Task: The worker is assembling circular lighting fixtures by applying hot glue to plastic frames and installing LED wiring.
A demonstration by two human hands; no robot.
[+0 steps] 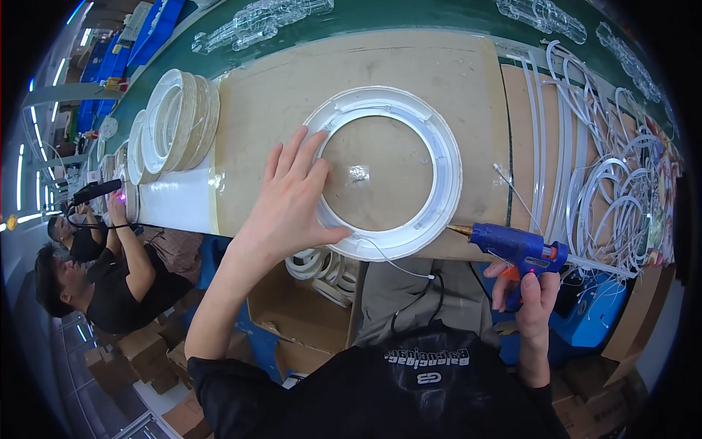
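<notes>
A white ring-shaped frame [447, 168] lies flat on the cardboard-covered table in front of me. My left hand [289, 197] spans its left side, fingertips on the upper left rim and thumb on the near inner edge, steadying it. From the near rim a thin white cable [395, 265] with a small connector hangs toward my lap. My right hand [528, 293] is wrapped round the handle of a blue hot glue gun [508, 243]. Its brass nozzle points left, close to the ring's lower right outer edge. A translucent glue stick [601, 266] sticks out of the gun's back.
Stacked white rings [179, 121] stand at left. Tangled white tubes and strips [585, 161] fill the right side. Clear plastic-wrapped pieces [263, 23] lie along the green far edge. Below the table, a cardboard box [292, 311] holds more rings. Two people work at far left.
</notes>
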